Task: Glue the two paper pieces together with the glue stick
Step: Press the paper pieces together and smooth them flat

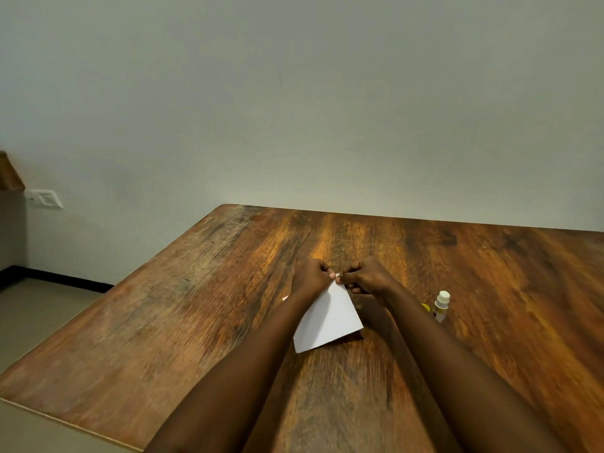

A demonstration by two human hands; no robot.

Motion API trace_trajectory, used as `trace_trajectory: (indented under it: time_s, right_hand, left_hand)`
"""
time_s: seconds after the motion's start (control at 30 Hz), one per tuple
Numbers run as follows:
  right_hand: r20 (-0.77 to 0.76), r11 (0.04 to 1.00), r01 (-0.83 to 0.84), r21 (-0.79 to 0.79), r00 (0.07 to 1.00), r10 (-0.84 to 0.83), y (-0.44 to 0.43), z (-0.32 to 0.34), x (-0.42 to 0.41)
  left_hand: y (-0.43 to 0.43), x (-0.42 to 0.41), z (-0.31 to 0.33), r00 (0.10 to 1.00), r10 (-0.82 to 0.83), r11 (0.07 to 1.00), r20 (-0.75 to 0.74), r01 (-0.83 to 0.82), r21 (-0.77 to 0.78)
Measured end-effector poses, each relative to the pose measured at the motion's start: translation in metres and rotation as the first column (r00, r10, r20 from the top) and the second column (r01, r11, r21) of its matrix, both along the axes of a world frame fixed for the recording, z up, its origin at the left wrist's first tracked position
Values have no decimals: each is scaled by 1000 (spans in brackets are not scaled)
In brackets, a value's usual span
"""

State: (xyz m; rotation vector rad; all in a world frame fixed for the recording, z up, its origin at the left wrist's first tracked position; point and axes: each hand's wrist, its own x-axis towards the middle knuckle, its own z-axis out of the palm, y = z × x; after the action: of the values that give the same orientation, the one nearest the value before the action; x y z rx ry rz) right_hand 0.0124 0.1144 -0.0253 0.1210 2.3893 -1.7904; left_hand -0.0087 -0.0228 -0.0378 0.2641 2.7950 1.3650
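Note:
A white paper piece (328,318) hangs tilted above the wooden table (196,305), held by its far corner. My left hand (312,277) and my right hand (367,276) both pinch that corner, fingertips meeting. A small white corner of another paper (285,298) peeks out left of my left wrist; most of it is hidden by my arm. The glue stick (440,305) stands upright and uncapped on the table to the right of my right forearm, with its yellow cap (425,307) lying just beside it, partly hidden.
The table runs up to a plain wall at the back. Its left edge drops off to the floor, where a wall socket (44,198) and part of a wooden object (9,173) show at far left.

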Motion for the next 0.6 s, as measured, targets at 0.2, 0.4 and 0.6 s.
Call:
trace_trajectory:
  time_s: [0.2,0.4,0.6]
  right_hand:
    - [-13,999,16,33,1000,-16,-2,-2,1]
    - [-50,986,7,164,999,1,-2,-4,0]
    - [-33,984,-16,176,999,22,4,-9,5]
  left_hand:
    - [3,-3,-2,998,66,998,-10,-65,18]
    - [-4,-9,2,990,134,991,-41,-134,-2]
    - [-18,-14,3,974,226,974,-22,-226,9]
